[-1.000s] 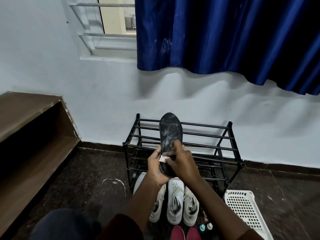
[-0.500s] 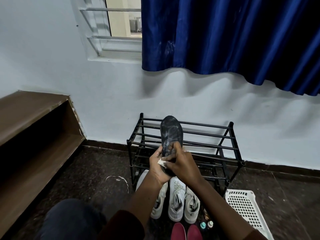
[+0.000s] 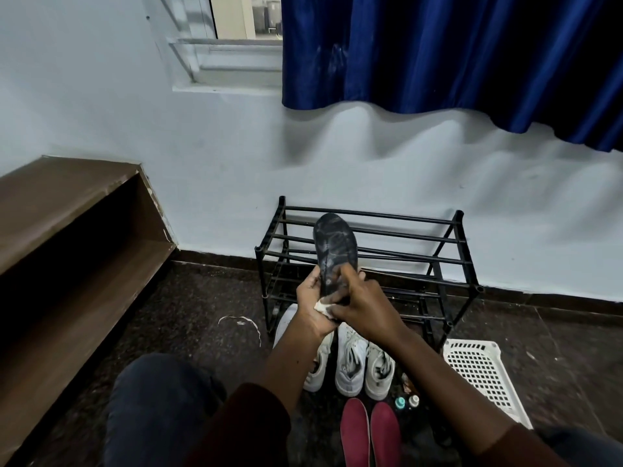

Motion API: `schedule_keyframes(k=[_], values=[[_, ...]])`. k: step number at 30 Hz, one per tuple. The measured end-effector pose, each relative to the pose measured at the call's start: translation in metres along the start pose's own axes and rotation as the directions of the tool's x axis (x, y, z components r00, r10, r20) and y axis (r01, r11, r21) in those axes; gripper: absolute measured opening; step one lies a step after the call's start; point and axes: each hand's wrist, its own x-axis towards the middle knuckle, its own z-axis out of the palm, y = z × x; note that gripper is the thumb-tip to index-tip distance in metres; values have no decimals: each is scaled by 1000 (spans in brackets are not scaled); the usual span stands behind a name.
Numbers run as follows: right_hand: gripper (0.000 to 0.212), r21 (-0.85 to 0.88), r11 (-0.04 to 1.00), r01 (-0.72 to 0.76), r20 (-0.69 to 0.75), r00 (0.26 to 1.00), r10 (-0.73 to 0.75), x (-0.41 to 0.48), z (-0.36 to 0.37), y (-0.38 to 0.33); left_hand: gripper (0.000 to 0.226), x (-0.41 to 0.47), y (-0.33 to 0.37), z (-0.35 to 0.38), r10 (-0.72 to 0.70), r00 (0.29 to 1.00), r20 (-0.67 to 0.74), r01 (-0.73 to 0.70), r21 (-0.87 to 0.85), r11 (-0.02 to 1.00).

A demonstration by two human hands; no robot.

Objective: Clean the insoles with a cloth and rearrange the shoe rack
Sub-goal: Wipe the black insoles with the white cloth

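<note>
Rubbing near the heel just as a second ago, the right hand (image 3: 365, 306) pinches the white cloth (image 3: 322, 308) against the dark insole (image 3: 335, 244), which the left hand (image 3: 312, 299) grips upright before the black shoe rack (image 3: 387, 216) (the toe half looks streaked grey, so wiping isn't finished).
</note>
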Motion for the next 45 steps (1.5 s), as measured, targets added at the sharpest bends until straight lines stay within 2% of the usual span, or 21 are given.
schedule_keyframes(k=[3,6,10,15,17,20,23,25,31,33,35,39,41,45], values=[[40,-23,1000,-9,57,998,10,-4,-2,4,57,3,-2,-4,-19,1000,-23,19,-12,1000],[38,-14,998,-55,-27,998,54,6,-2,4,52,-2,-5,-3,-63,998,-10,63,-24,998],[35,-23,999,-35,-117,993,32,10,6,3,57,-5,-8,-2,-100,995,-9,100,-6,995],[34,-20,1000,21,62,998,-19,-11,7,5,60,1,-3,-10,-21,999,-44,18,-78,997],[34,6,1000,-2,72,997,2,-13,4,9,61,1,-5,-10,-38,997,-71,32,-79,996],[32,19,998,-53,6,999,53,-4,3,10,60,0,-6,-11,-62,996,-60,58,-69,996],[34,5,995,-104,-141,985,103,9,8,10,54,-4,-5,-5,-85,995,-45,85,-1,996],[33,25,994,-102,-190,976,105,12,9,8,50,-4,-5,-3,-97,994,-43,98,10,995],[30,-12,999,-38,41,998,38,-7,2,13,58,-1,8,-5,1,1000,-18,-2,-7,1000],[31,8,997,-81,-1,997,81,-7,-2,19,57,-1,9,-5,-3,1000,17,3,12,1000],[31,15,989,-150,-108,983,151,-1,-2,23,54,-4,8,-1,-17,999,34,15,46,999],[27,51,967,-250,-316,914,253,5,10,19,56,-6,7,5,-3,1000,28,3,3,1000],[26,48,970,-240,-335,910,242,-1,18,15,54,-6,8,7,26,1000,11,-25,-31,999],[27,34,973,-230,-278,933,230,-12,28,12,61,-3,11,2,64,997,-35,-66,-57,996]])
